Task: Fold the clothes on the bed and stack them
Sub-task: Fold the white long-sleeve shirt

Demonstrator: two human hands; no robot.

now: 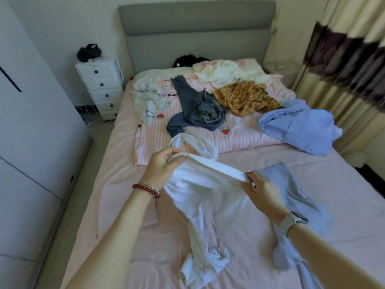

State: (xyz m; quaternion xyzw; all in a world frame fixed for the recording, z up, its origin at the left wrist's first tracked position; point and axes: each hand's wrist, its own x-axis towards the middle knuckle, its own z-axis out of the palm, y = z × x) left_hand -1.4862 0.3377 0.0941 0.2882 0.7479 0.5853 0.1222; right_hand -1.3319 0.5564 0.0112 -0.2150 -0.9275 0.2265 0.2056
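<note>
Two hands, left hand (161,165) and right hand (263,191), gripping one white garment (200,184), six garments beyond

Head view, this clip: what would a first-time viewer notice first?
Both hands in the foreground: the left hand and the right hand each grip one end of a white garment, stretched between them above the pink sheet. Behind them unfolded clothes lie scattered over the striped quilt: a dark blue-grey piece in the middle, an orange plaid one beside it, a light blue one at right.

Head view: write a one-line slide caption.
Both hands, left hand and right hand, hold a white garment stretched above the pink bed strewn with unfolded clothes.
</note>
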